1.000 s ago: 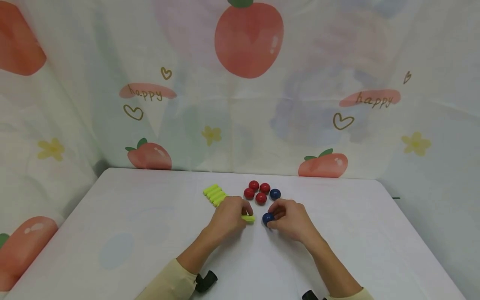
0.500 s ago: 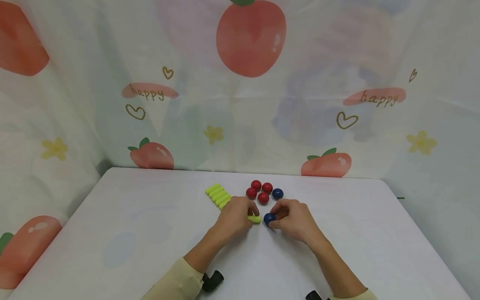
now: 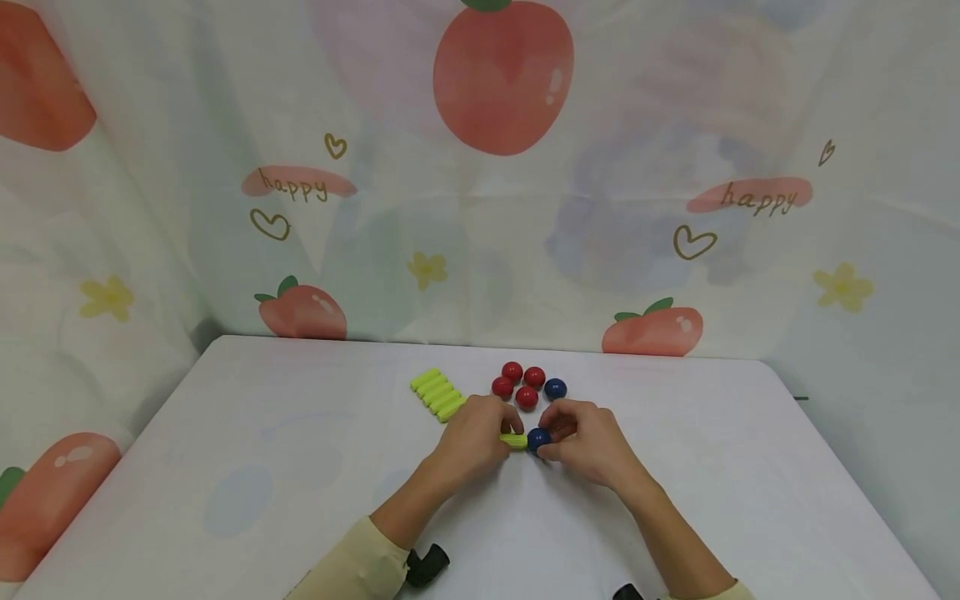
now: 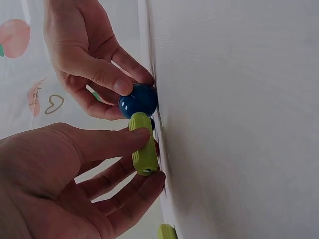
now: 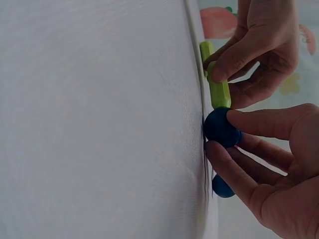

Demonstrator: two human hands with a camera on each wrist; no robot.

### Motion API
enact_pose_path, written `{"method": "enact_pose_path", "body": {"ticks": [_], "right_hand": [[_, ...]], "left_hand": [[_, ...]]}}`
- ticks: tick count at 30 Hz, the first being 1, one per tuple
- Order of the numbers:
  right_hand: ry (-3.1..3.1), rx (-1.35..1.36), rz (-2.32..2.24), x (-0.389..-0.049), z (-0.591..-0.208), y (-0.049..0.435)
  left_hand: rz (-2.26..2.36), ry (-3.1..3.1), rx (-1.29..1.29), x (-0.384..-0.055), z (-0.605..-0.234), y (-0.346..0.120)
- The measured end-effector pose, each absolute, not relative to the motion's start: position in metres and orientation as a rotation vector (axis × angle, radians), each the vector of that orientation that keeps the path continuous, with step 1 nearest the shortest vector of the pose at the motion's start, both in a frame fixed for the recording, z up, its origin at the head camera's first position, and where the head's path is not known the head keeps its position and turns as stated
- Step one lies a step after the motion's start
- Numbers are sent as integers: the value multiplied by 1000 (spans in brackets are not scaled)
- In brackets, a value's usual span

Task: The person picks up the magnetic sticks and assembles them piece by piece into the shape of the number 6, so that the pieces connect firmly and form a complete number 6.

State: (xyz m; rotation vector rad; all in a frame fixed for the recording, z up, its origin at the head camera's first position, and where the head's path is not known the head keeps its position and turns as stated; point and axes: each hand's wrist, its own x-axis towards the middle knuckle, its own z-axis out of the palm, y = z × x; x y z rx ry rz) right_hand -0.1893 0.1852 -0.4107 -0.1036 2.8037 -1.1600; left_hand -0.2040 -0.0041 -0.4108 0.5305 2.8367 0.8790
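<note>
My left hand [image 3: 476, 433] pinches a lime-green ridged stick [image 4: 144, 152] between thumb and fingers; a small hole shows in its near end. A glossy blue ball [image 5: 222, 128] is held by the thumb and fingertips of my right hand [image 3: 588, 442]. One end of the stick meets the ball, and the two line up above the white table. In the head view, several more green sticks [image 3: 437, 394] lie side by side in a row just beyond my left hand. Past my right hand sits a second blue ball [image 3: 556, 389].
Several red balls [image 3: 527, 398] are grouped at the back of the white table [image 3: 300, 483], left of the second blue ball. A patterned cloth [image 3: 510, 250] hangs behind the table's far edge. Each wrist wears a black camera [image 3: 427, 566].
My left hand has moved right with the green stick, closing the gap until the stick's end meets the blue ball. My right hand has stayed nearly in place.
</note>
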Motion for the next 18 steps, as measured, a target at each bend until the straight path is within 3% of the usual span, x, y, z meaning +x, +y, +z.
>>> {"method": "enact_pose_path", "body": {"ticks": [18], "right_hand": [[2797, -104, -1162, -188, -410, 186]], "left_hand": [[923, 2812, 537, -206, -413, -9]]}}
